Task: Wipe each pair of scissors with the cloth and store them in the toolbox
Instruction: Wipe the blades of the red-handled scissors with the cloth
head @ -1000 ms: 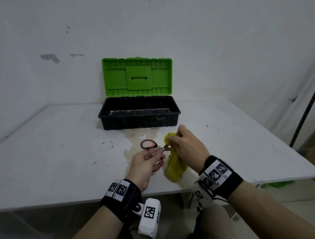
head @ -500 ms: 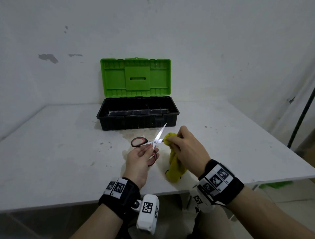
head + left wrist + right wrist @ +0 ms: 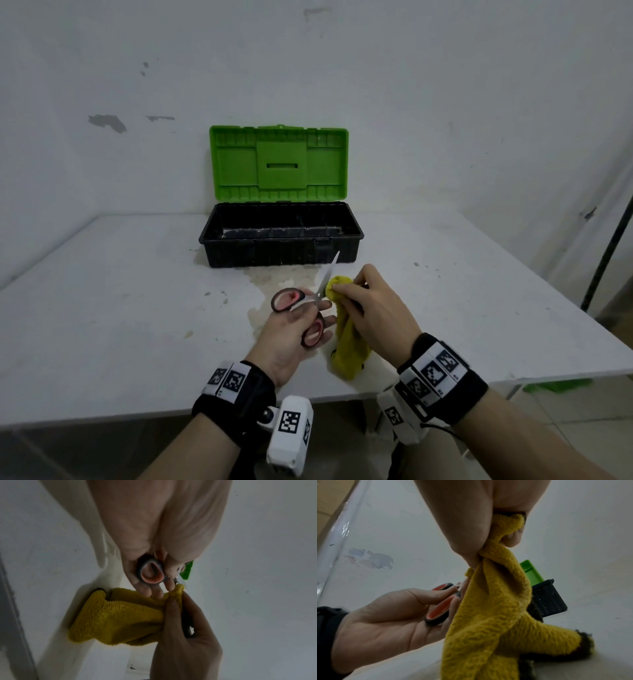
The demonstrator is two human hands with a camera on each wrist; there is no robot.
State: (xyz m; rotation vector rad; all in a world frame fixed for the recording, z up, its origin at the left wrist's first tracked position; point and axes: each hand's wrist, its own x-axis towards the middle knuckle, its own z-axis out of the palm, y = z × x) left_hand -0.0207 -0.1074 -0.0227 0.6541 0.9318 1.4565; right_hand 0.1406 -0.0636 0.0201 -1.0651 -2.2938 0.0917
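Observation:
My left hand [image 3: 301,323] holds a pair of scissors [image 3: 299,305] with red-and-black handles, blades spread, one silver blade pointing up toward the toolbox. In the left wrist view a handle loop [image 3: 151,573] lies on my fingers. My right hand [image 3: 363,305] pinches a yellow cloth [image 3: 349,339] bunched round the other blade near the pivot; the cloth's tail hangs to the table. The right wrist view shows the cloth [image 3: 489,615] in front of the scissors handles [image 3: 441,608]. The black toolbox [image 3: 281,251] stands behind with its green lid [image 3: 279,164] upright.
The white table [image 3: 102,308] has a pale stain [image 3: 270,284] in front of the toolbox. Its near edge runs just under my wrists. A wall stands close behind the toolbox, and a dark pole [image 3: 606,253] leans at the far right.
The scissors blades have opened and the free blade now points up toward the toolbox. My left hand moved slightly left. The cloth has slid from the blade tips to near the pivot.

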